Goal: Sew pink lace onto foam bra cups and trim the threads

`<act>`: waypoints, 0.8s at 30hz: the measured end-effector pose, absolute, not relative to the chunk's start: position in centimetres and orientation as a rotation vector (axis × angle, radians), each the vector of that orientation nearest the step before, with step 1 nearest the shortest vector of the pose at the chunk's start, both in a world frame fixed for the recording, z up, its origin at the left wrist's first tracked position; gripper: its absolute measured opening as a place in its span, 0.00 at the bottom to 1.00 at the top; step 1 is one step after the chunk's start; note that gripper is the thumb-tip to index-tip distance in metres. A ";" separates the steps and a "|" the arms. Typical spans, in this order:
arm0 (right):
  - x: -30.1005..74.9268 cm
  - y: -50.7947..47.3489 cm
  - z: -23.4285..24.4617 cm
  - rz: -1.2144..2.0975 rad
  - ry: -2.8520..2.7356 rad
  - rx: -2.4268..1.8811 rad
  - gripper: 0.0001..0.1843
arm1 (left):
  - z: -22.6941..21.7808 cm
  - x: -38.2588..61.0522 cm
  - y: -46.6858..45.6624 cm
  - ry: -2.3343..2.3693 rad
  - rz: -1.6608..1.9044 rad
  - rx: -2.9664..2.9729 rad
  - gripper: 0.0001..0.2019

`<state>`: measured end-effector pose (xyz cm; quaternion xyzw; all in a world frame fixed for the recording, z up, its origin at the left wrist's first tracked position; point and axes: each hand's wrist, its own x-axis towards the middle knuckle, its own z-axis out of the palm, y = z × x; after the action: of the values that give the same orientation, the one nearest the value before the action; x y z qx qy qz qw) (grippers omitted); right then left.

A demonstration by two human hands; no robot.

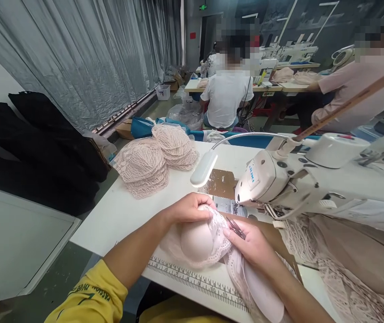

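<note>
A pale pink bra [196, 240] with moulded cups and lace edging lies before me at the table's front edge. My left hand [192, 208] pinches the lace at the top of one cup. On the other side, my right hand [250, 240] grips the lace edge between thumb and fingers. Small dark metal thread snips [236, 228] are also held in the right hand, their tips pointing up and left. The second cup [264, 287] hangs below my right forearm. Just beyond the hands is the sewing machine's needle area [237, 206].
Two stacks of lace cups [143, 166] [174, 146] stand at the back left. A JUKI sewing machine [262, 177] and its lamp [204, 168] overhang the table. Beige lace fabric [353, 251] is heaped at right. A printed ruler [198, 282] runs along the front edge. Other people sit beyond.
</note>
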<state>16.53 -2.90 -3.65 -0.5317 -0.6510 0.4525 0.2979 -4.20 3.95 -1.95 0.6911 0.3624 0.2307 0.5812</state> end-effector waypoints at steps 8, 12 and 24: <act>16.9 -3.1 -3.5 1.273 -1.708 -1.362 0.16 | -1.9 -3.4 3.5 0.921 0.466 1.747 0.18; 17.5 -3.1 -4.2 1.183 -1.713 -1.373 0.17 | -2.2 -3.3 3.6 0.815 0.377 1.508 0.16; 17.7 -3.2 -4.2 1.328 -1.648 -1.312 0.21 | -2.1 -3.1 3.1 0.763 0.330 1.400 0.15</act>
<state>17.72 -3.24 -4.22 -0.4993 -0.6268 0.5054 0.3200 -3.11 3.11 -2.13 0.6252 0.3405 0.1474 0.6866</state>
